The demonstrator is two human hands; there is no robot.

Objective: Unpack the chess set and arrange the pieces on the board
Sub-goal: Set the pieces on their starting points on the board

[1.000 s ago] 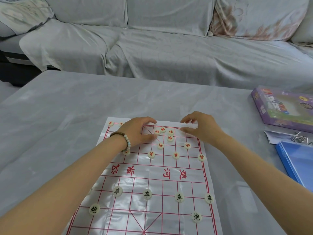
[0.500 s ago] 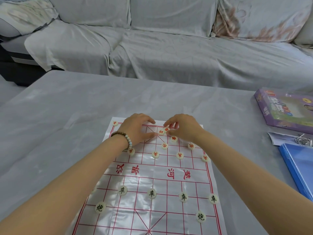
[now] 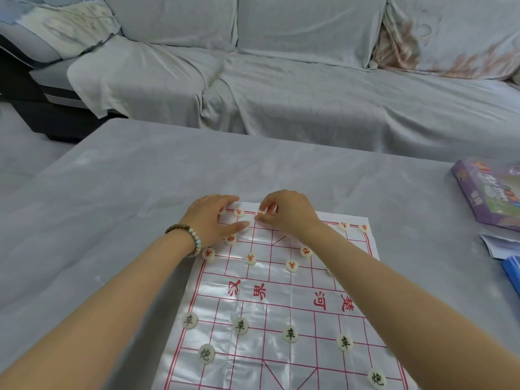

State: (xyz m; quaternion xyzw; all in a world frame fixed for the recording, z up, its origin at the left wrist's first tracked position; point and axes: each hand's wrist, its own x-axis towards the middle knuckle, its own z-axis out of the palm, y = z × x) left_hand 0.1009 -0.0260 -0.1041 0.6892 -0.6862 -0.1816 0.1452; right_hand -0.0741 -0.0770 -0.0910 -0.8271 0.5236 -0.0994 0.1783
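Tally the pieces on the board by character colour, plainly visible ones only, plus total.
Round white pieces with red characters: 9, one of them pinched by the right hand
Round white pieces with dark characters: 6
Total: 15; the hands and arms may hide more.

A grey-covered desk [image 3: 140, 192] stretches beyond and to the left of the left hand [image 3: 211, 218], and behind it stands a sofa [image 3: 309, 108] under a loose grey throw. It has a pale printed cushion [image 3: 56, 26] far off to the left and a rust-patterned cushion [image 3: 450, 38] far beyond the right hand [image 3: 289, 212]. Well to the right of that hand a purple box [image 3: 489, 198] lies flat on the desk, with a white paper [image 3: 495, 246] nearer, just beside it, and a blue flat thing [image 3: 513, 271] cut off by the edge.
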